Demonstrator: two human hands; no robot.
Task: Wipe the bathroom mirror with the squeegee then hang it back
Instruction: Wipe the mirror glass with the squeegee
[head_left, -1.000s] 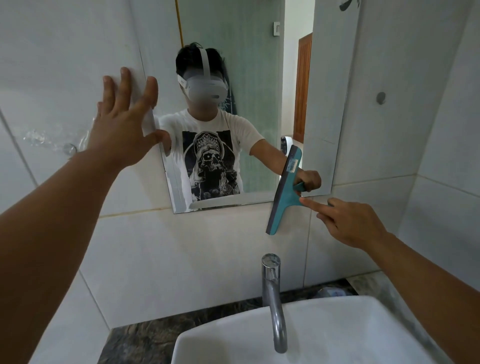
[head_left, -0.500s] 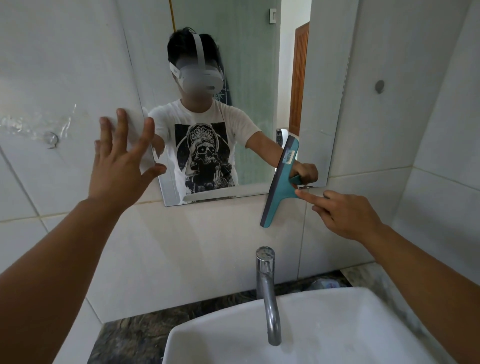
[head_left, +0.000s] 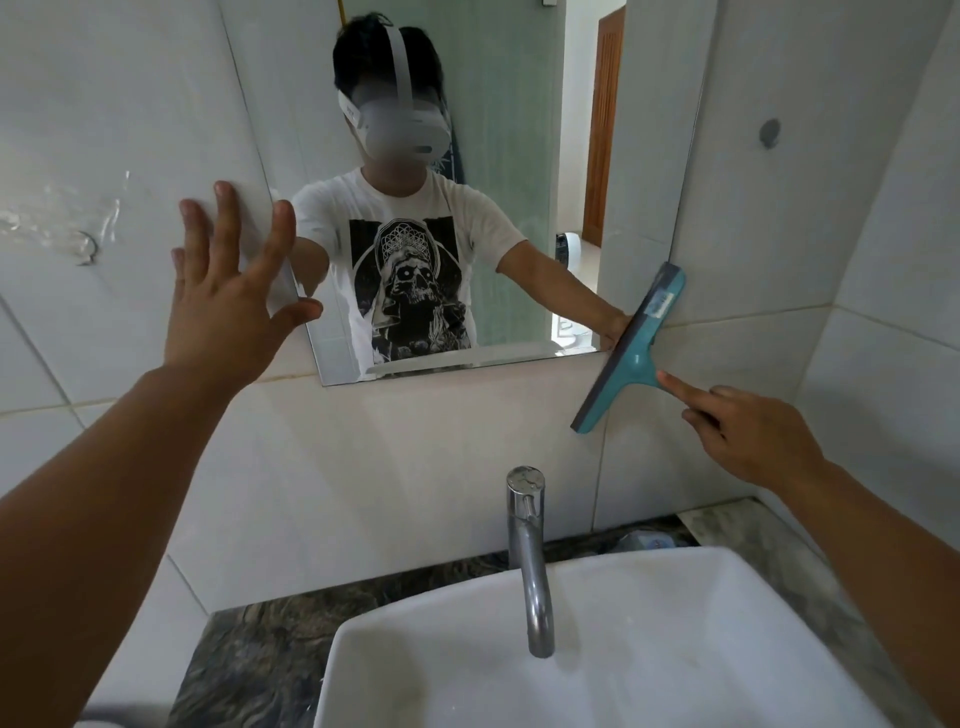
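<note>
Teal squeegee (head_left: 631, 349) with unreadable label in right hand (head_left: 748, 436); left hand (head_left: 228, 301) splayed beside mirror (head_left: 519, 208).

Squeegee (head_left: 631, 347) now off mirror's (head_left: 498, 171) lower right corner, over tile.

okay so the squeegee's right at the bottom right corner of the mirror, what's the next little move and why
Probably draw the squeegee the rest of the way off the mirror. Its blade is tilted across the lower right corner, mostly on the tile already, with the right hand on the handle. The left hand is spread open at the mirror's left edge. After that, hanging it back is what remains.
</note>
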